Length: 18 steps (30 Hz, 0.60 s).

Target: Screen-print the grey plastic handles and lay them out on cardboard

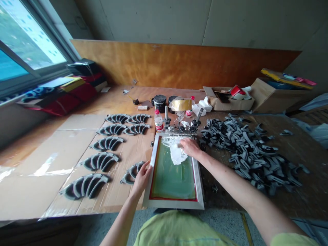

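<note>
A silk-screen frame with a green mesh lies in front of me, its far end at a metal clamp. My left hand is closed on the frame's left edge. White ink is spread over the far part of the mesh. Over that ink, my right hand is closed around a small squeegee, mostly hidden by the fingers. Just left of my left hand, a group of grey curved plastic parts rests on the cardboard.
Rows of grey curved parts lie on cardboard at left. A heap of similar parts covers the right side. Behind the frame stand a bottle, a black tub and a tape roll. Cardboard boxes sit at back right.
</note>
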### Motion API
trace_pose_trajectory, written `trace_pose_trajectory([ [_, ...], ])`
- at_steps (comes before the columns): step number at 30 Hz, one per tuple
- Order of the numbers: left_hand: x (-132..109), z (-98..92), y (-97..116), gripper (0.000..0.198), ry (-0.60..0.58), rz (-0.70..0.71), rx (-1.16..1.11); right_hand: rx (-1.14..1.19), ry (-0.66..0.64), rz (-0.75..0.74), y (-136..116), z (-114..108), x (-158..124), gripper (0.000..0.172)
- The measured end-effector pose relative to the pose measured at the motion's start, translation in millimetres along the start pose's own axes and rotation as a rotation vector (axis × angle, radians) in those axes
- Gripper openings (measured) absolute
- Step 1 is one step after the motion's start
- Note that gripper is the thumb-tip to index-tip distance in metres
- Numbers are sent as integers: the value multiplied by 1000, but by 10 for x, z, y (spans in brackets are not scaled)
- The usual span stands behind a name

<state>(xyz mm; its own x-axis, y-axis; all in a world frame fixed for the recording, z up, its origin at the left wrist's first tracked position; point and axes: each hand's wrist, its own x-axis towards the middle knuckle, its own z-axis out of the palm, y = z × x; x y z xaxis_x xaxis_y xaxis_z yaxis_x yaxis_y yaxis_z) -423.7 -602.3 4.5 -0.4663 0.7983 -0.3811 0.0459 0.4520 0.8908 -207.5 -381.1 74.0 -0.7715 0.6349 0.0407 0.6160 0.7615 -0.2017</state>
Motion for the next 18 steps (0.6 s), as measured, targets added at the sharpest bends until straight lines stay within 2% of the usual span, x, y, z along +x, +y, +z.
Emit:
trace_pose_trajectory([
  [3, -7, 2, 3, 76, 7, -2, -25, 29, -17, -181, -21, 32, -324, 24],
  [6, -20, 17, 12, 75, 9, -1, -34, 35, -73, -272, -11, -68, -481, 29],
  [8, -38, 26, 37, 74, 15, 0, -44, 52, -112, -269, 3, -150, -446, 25],
  [10, -59, 30, 74, 73, 16, 4, -53, 70, -87, -210, -5, -166, -363, 19],
  [12, -76, 25, 110, 74, 14, 2, -57, 60, 13, -147, -43, -85, -325, 19],
  [14, -85, 14, 133, 75, 25, -6, -50, 31, 100, -144, -92, 55, -382, 25],
  [16, -88, 0, 143, 76, 44, -8, -37, 21, 123, -190, -116, 167, -501, 29],
  [18, -90, -8, 150, 75, 53, -8, -31, 45, 107, -227, -96, 179, -585, 27],
])
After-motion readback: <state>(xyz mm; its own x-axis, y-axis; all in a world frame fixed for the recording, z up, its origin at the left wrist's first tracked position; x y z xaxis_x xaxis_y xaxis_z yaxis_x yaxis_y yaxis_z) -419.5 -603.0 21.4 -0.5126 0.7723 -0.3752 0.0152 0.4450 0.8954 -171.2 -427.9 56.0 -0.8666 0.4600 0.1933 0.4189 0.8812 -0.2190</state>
